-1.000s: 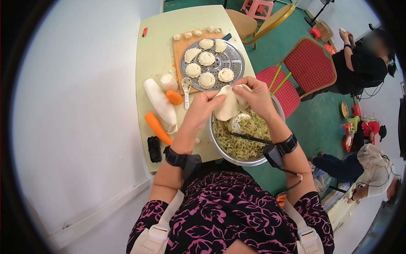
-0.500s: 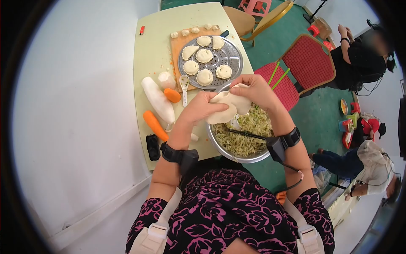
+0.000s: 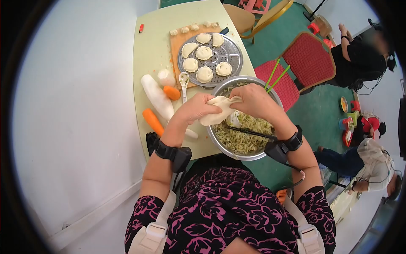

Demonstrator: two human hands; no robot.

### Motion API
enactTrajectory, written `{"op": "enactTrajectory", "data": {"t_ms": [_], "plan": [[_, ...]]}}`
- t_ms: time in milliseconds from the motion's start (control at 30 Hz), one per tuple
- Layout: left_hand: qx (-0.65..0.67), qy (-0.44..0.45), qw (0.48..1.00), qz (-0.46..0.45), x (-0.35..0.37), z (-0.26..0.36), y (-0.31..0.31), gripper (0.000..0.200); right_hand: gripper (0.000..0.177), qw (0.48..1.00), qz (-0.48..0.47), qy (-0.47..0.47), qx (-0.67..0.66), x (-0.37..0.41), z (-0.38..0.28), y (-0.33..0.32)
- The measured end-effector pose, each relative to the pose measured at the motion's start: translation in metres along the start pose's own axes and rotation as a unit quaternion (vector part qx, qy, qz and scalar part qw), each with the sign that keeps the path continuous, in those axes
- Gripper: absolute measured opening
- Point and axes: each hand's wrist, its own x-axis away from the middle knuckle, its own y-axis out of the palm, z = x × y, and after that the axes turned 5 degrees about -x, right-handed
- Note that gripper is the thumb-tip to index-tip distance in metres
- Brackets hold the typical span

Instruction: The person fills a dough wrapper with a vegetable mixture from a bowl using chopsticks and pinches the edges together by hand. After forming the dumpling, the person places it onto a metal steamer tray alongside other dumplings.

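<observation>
Between my two hands hangs a pale piece of dough [image 3: 219,111], over the left part of a metal bowl [image 3: 249,159] of shredded green-white filling [image 3: 249,142]. My left hand [image 3: 197,109] grips its left side with the thumb on top. My right hand [image 3: 253,100] pinches its upper right edge. A white spoon [image 3: 235,120] and a black-handled utensil [image 3: 253,133] rest in the filling. Beyond the hands, a round perforated metal tray [image 3: 231,50] holds several shaped dumplings [image 3: 204,53].
A wooden board [image 3: 175,46] with small dough lumps lies under the tray. Left are a white radish [image 3: 156,97], carrots [image 3: 152,122] and a ceramic spoon [image 3: 184,84]. Green chopsticks [image 3: 278,78] stick out over a red chair [image 3: 308,61]. Other people are at the right.
The dough has moved slightly left and now looks narrower, bunched at my right hand. Both hands have shifted a little left, and more of the bowl's far rim shows.
</observation>
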Motion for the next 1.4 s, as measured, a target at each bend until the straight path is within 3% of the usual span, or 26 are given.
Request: {"op": "enactTrajectory", "data": {"t_ms": [100,200,267,333,400,433,467,500,567,633,667,733,867,967,1100,1200,1300,1367,1400], "plan": [[-0.109,-0.008,0.993,-0.041,0.003,0.009,-0.006,0.028,0.023,0.996,-0.084,-0.035,-0.005,-0.005,0.002,-0.018],[-0.029,0.028,0.993,-0.113,0.004,0.010,-0.015,0.028,0.021,0.985,-0.141,-0.044,-0.091,-0.009,0.001,-0.029],[0.171,0.054,0.975,-0.131,-0.007,-0.019,-0.022,0.035,0.020,0.964,-0.154,0.001,-0.215,-0.010,0.003,-0.029],[0.377,0.101,0.914,-0.111,-0.014,-0.032,-0.020,0.041,0.022,0.912,-0.135,0.078,-0.378,-0.012,0.014,-0.020],[0.576,0.159,0.799,-0.058,-0.011,-0.037,0.008,0.047,0.024,0.803,-0.066,0.138,-0.577,-0.013,0.018,-0.008],[0.617,0.159,0.770,-0.025,-0.012,-0.035,0.020,0.048,0.025,0.728,-0.030,0.163,-0.665,-0.013,0.016,-0.003],[0.658,0.156,0.737,0.009,-0.012,-0.033,0.033,0.049,0.027,0.701,0.007,0.168,-0.693,-0.012,0.012,0.001],[0.698,0.152,0.698,0.045,-0.013,-0.030,0.045,0.050,0.028,0.705,0.018,0.170,-0.688,-0.012,0.012,0.005],[0.622,0.168,0.762,0.065,-0.016,-0.026,0.055,0.045,0.028,0.710,0.036,0.175,-0.681,-0.011,0.014,0.017],[0.517,0.216,0.824,0.077,-0.027,-0.031,0.051,0.046,0.028,0.767,0.062,0.154,-0.620,-0.009,0.009,0.022],[0.543,0.201,0.812,0.075,-0.033,-0.035,0.045,0.037,0.028,0.796,0.063,0.148,-0.584,-0.008,0.010,0.024],[0.447,0.216,0.854,0.157,-0.031,-0.024,0.049,0.033,0.028,0.840,0.069,0.132,-0.522,-0.006,0.012,0.028],[0.343,0.232,0.867,0.278,-0.034,-0.026,0.053,0.023,0.030,0.881,0.047,0.125,-0.454,-0.001,0.012,0.026],[0.127,0.247,0.899,0.340,-0.022,-0.015,0.050,0.018,0.031,0.917,-0.007,0.130,-0.378,0.004,0.016,0.017],[0.117,0.265,0.916,0.277,-0.011,-0.005,0.033,0.017,0.030,0.974,-0.100,0.085,-0.186,0.004,0.014,-0.005],[0.190,0.235,0.927,0.220,-0.002,0.002,0.024,0.017,0.026,0.887,-0.122,0.100,-0.433,0.005,0.016,-0.016],[0.322,0.211,0.910,0.156,0.001,0.008,0.023,0.016,0.024,0.886,-0.136,0.061,-0.440,0.002,0.012,-0.015],[0.418,0.203,0.876,0.131,0.001,0.012,0.036,0.016,0.026,0.875,-0.151,0.087,-0.452,-0.002,0.010,-0.012],[0.400,0.202,0.882,0.143,-0.002,0.011,0.040,0.016,0.027,0.870,-0.150,0.094,-0.460,-0.002,0.008,-0.007]]}}
